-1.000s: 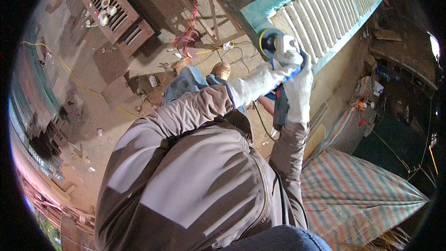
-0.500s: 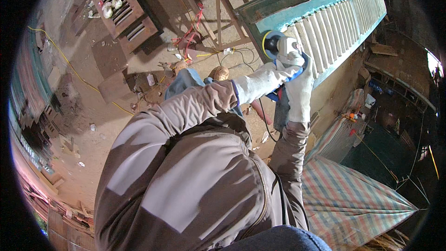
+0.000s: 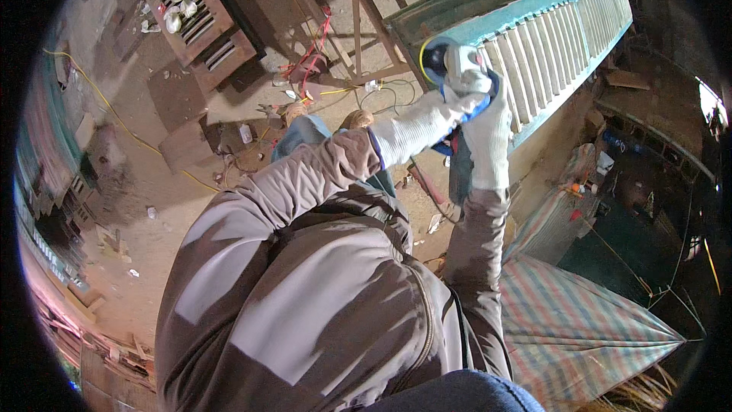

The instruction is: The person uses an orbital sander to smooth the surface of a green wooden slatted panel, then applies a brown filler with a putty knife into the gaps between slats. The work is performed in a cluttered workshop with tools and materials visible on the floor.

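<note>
An angle grinder [image 3: 466,69] with a round, yellow-edged disc [image 3: 427,61] is held over the near-left end of a louvered shutter [image 3: 526,61]. The shutter has pale slats and a worn teal frame. My left hand [image 3: 460,104], in a white and blue work glove, is closed round the grinder just behind its head. Gloved the same way, my right hand [image 3: 494,111] is closed on the tool's body beside it. Most fingers are hidden behind the gloves and the tool. Whether the disc touches the frame, I cannot tell.
A wooden trestle [image 3: 358,30] stands left of the shutter. Further left lies a brown slatted panel [image 3: 217,46] with small items on it. A red cord [image 3: 324,34] and a yellow cord [image 3: 114,111] cross the floor. A striped tarp [image 3: 579,328] spreads at lower right.
Both hands have shifted the grinder slightly up and left at the shutter's end. The disc has turned more edge-on to view.
</note>
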Action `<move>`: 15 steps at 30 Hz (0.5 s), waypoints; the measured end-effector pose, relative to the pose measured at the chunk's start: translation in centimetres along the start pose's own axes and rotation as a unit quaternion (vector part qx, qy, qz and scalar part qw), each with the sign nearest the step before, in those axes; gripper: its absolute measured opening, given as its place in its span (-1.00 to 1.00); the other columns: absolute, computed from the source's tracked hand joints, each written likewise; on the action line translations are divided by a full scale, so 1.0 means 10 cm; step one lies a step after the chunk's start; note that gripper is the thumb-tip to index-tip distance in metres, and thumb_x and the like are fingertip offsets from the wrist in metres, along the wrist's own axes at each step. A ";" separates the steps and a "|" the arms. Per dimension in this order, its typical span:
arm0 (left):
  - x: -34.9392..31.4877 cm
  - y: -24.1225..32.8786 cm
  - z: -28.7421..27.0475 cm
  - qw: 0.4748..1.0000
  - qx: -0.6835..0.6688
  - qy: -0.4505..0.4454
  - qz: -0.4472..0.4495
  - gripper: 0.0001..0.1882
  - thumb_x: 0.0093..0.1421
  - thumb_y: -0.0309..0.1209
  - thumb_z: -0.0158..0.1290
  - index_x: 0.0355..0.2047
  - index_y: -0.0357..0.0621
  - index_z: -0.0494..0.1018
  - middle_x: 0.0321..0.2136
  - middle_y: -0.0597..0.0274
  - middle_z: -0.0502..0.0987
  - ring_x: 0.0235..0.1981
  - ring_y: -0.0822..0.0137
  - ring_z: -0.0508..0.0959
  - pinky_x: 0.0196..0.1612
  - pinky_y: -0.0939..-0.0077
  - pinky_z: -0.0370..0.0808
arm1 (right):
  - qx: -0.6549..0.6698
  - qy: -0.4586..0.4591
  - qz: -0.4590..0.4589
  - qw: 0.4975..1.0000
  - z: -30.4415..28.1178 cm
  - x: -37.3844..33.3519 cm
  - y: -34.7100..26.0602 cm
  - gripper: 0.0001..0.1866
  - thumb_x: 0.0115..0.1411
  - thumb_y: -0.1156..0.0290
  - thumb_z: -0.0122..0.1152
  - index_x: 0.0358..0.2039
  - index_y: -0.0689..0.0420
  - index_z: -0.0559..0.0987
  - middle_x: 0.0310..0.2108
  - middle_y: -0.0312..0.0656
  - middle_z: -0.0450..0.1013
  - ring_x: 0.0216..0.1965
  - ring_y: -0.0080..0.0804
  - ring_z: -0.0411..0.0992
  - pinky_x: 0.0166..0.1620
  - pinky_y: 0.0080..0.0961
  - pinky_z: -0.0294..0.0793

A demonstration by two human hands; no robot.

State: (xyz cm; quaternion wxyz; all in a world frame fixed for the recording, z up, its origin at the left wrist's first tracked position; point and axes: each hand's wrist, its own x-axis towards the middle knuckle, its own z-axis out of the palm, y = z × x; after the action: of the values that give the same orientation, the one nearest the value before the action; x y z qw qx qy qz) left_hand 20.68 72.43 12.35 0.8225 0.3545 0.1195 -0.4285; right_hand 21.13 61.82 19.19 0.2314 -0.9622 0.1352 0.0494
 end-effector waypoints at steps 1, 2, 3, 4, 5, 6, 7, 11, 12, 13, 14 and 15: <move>0.03 0.09 -0.06 0.998 0.039 -0.006 -0.052 -0.57 0.30 0.06 0.19 -0.06 0.01 0.57 -0.35 0.39 0.62 -0.42 0.53 0.53 -0.42 0.50 0.49 | -0.021 0.002 -0.003 1.000 0.00 0.06 0.03 -0.18 0.01 0.05 0.57 0.18 0.18 0.42 -0.07 0.17 0.58 -0.01 0.05 0.58 0.02 -0.15 0.53; 0.04 0.12 -0.03 1.000 0.012 -0.013 -0.026 -0.56 0.29 0.06 0.20 -0.06 0.00 0.58 -0.36 0.40 0.60 -0.44 0.52 0.52 -0.43 0.49 0.48 | 0.001 0.006 -0.004 1.000 0.01 0.12 0.05 -0.17 0.00 0.04 0.57 0.18 0.18 0.42 -0.07 0.17 0.58 -0.01 0.06 0.59 0.01 -0.15 0.54; 0.05 0.14 0.00 1.000 -0.014 -0.022 0.000 -0.55 0.28 0.06 0.21 -0.06 -0.02 0.58 -0.37 0.40 0.59 -0.45 0.52 0.50 -0.45 0.48 0.46 | 0.023 0.010 -0.005 1.000 0.00 0.16 0.10 -0.16 0.00 0.03 0.58 0.19 0.17 0.41 -0.07 0.17 0.58 -0.02 0.06 0.59 0.00 -0.15 0.55; 0.14 0.05 0.05 0.999 0.001 -0.023 -0.024 -0.55 0.28 0.06 0.21 -0.05 -0.02 0.58 -0.36 0.40 0.59 -0.44 0.52 0.49 -0.43 0.51 0.43 | 0.001 0.014 0.012 1.000 -0.03 0.13 0.18 -0.16 0.00 0.04 0.58 0.19 0.17 0.41 -0.07 0.15 0.58 -0.03 0.03 0.60 0.00 -0.16 0.55; 0.31 -0.12 0.08 0.999 0.011 -0.019 -0.039 -0.54 0.28 0.05 0.21 -0.03 -0.02 0.58 -0.35 0.40 0.58 -0.44 0.52 0.47 -0.41 0.54 0.41 | -0.022 0.013 0.018 0.999 -0.04 0.11 0.25 -0.16 0.00 0.04 0.58 0.19 0.18 0.41 -0.08 0.13 0.59 -0.04 0.00 0.61 -0.01 -0.17 0.56; 0.56 -0.54 0.11 0.985 -0.086 -0.091 0.122 -0.52 0.28 0.04 0.21 0.02 -0.03 0.58 -0.29 0.36 0.61 -0.31 0.51 0.53 -0.25 0.50 0.46 | 0.025 0.025 -0.003 0.999 -0.06 0.07 0.34 -0.18 0.00 0.09 0.60 0.18 0.18 0.42 -0.09 0.10 0.60 -0.05 -0.08 0.61 0.00 -0.21 0.55; 0.66 -0.72 0.17 0.993 -0.023 -0.087 0.080 -0.49 0.28 0.04 0.20 0.06 -0.04 0.57 -0.22 0.32 0.64 -0.21 0.47 0.54 -0.11 0.40 0.48 | 0.033 0.029 0.011 0.999 -0.08 -0.04 0.38 -0.18 0.00 0.11 0.60 0.18 0.18 0.41 -0.09 0.09 0.60 -0.06 -0.10 0.61 0.00 -0.22 0.55; -0.11 -0.29 0.22 0.996 -0.003 -0.091 -0.004 -0.50 0.28 -0.08 0.25 0.13 -0.05 0.52 -0.23 0.38 0.60 -0.24 0.53 0.52 -0.21 0.60 0.46 | 0.035 0.049 0.072 0.996 -0.15 -0.41 0.38 -0.15 -0.04 0.15 0.64 0.19 0.19 0.39 -0.08 0.10 0.59 -0.04 -0.11 0.60 0.04 -0.24 0.54; -0.08 -0.43 0.18 0.996 -0.018 -0.084 0.011 -0.48 0.27 -0.05 0.25 0.13 -0.04 0.52 -0.26 0.39 0.59 -0.28 0.54 0.51 -0.25 0.60 0.46 | 0.040 0.036 0.067 0.996 -0.13 -0.41 0.32 -0.14 -0.04 0.14 0.64 0.19 0.19 0.39 -0.07 0.09 0.59 -0.03 -0.11 0.60 0.04 -0.25 0.53; -0.05 -0.55 0.13 0.996 -0.033 -0.077 0.026 -0.47 0.26 -0.02 0.25 0.12 -0.03 0.53 -0.29 0.41 0.58 -0.32 0.54 0.50 -0.30 0.59 0.46 | 0.045 0.022 0.063 0.997 -0.10 -0.39 0.24 -0.13 -0.04 0.13 0.64 0.20 0.19 0.39 -0.07 0.08 0.59 -0.02 -0.11 0.60 0.04 -0.25 0.53; -0.22 -0.20 0.13 0.997 -0.038 -0.066 -0.030 -0.47 0.27 -0.02 0.26 0.12 -0.04 0.53 -0.31 0.46 0.58 -0.38 0.56 0.48 -0.38 0.59 0.44 | 0.041 0.027 0.048 0.998 -0.06 -0.36 0.19 -0.12 -0.05 0.08 0.63 0.20 0.19 0.39 -0.07 0.09 0.59 -0.01 -0.05 0.60 0.04 -0.23 0.54; -0.25 -0.10 0.14 0.997 -0.044 -0.057 -0.023 -0.47 0.27 -0.03 0.26 0.12 -0.05 0.52 -0.28 0.48 0.59 -0.37 0.59 0.49 -0.38 0.61 0.43 | 0.023 0.014 0.039 0.999 -0.06 -0.30 0.18 -0.12 -0.04 0.03 0.61 0.18 0.19 0.40 -0.08 0.14 0.59 -0.02 0.05 0.59 0.03 -0.19 0.54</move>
State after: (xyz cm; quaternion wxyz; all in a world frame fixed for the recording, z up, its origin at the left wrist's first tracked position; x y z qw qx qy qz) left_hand 18.22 72.64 14.13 0.8328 0.2899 0.0997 -0.4610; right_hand 17.75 60.74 19.43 0.2491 -0.9513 0.1766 0.0419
